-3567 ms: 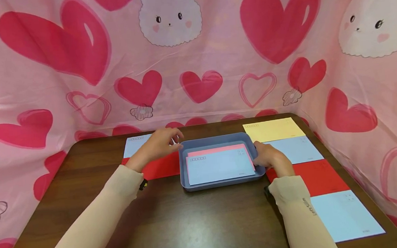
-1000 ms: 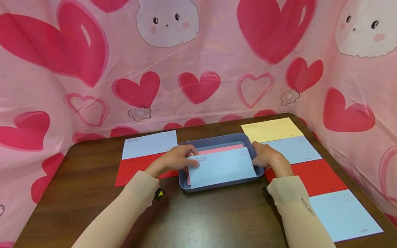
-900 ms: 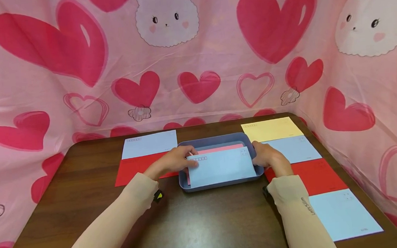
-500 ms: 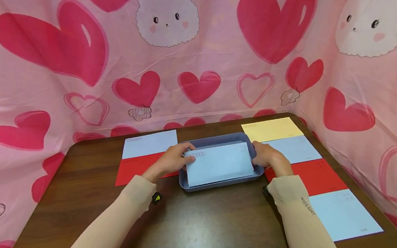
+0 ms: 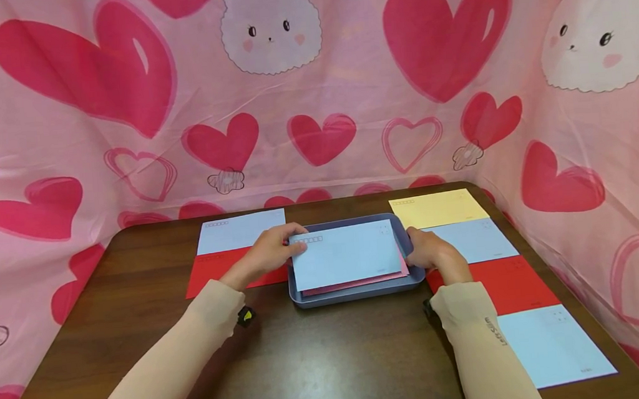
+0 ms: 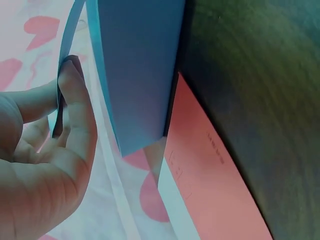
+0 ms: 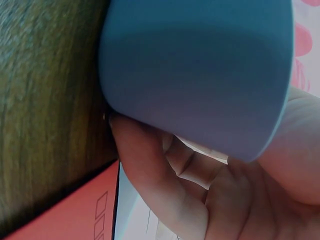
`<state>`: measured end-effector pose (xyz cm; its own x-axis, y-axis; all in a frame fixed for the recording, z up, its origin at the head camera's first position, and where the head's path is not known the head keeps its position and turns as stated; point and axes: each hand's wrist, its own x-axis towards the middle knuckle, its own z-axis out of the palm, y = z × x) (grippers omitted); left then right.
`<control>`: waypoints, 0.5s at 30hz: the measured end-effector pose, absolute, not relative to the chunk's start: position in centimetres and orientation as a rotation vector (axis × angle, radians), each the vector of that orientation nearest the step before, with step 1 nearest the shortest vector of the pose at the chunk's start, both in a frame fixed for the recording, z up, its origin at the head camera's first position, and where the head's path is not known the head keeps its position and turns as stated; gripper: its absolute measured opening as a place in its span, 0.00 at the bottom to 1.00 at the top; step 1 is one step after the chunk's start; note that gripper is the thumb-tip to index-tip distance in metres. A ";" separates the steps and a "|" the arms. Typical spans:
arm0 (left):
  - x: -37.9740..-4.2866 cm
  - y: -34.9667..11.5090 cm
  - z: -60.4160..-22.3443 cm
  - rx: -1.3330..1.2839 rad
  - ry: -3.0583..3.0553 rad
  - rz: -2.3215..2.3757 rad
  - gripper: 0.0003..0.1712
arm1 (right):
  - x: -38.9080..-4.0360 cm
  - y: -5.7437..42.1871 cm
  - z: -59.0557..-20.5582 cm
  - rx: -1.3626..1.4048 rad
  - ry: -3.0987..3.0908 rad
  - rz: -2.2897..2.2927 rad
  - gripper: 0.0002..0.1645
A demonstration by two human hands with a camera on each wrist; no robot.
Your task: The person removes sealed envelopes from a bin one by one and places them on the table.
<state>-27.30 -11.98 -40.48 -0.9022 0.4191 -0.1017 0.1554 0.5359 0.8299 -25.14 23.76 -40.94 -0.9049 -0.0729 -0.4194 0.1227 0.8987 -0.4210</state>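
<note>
My left hand (image 5: 271, 248) pinches the left end of a pale blue envelope (image 5: 346, 255), thumb on top and fingers behind. The envelope is lifted and tilted over a grey-blue tray (image 5: 355, 296). Beneath it, a pink envelope (image 5: 404, 264) shows along the lower and right edges; whatever lies deeper is hidden. At the tray's right end my right hand (image 5: 432, 252) grips the wall; in the right wrist view its fingers (image 7: 145, 160) curl against the outside of the tray (image 7: 195, 70). In the left wrist view the pinched envelope (image 6: 65, 40) appears nearly edge-on.
Left of the tray lie a pale blue envelope (image 5: 237, 231) and a red one (image 5: 215, 270). Down the right side run a yellow envelope (image 5: 438, 209), a pale blue one (image 5: 477, 241), a red one (image 5: 512, 284) and another pale blue one (image 5: 556, 343). Pink heart-printed cloth (image 5: 311, 87) surrounds the brown table.
Earlier my left hand hovered empty at the tray's left. It then took the top pale blue envelope and raised it up and leftward, baring the pink one's lower edge. My right hand stays put.
</note>
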 end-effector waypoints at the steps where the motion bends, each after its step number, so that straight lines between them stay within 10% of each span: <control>1: -27.4 -12.1 -40.4 0.474 2.485 1.303 0.19 | -25.1 23.8 -40.9 0.036 2.630 -0.622 0.52; 15: -28.2 -16.0 -38.7 0.463 2.413 1.339 0.19 | -25.2 23.9 -41.1 0.031 2.631 -0.631 0.53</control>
